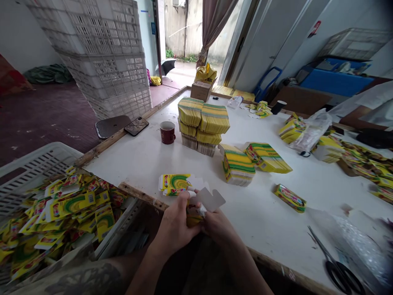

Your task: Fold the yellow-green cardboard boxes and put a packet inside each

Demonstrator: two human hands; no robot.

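Observation:
Close to the table's front edge, my left hand (178, 219) is wrapped round the side of a small yellow carton (194, 220). From the right, my right hand (219, 225) grips the same carton near its open end. A pale grey cardboard flap (211, 198) sticks up from it. Something whitish shows between the fingers, too blurred to name. Just beyond my hands lie a few flat yellow-and-green cartons (176, 182). A single carton (290, 198) rests to the right on the white table (258, 221).
Stacked bundles of cartons (202, 119) stand mid-table beside a dark red mug (167, 133) and a phone (136, 126). A white crate (58, 153) full of cartons is at left. Scissors (334, 262) and plastic wrap (359, 241) lie front right. A person's sleeve (368, 104) shows far right.

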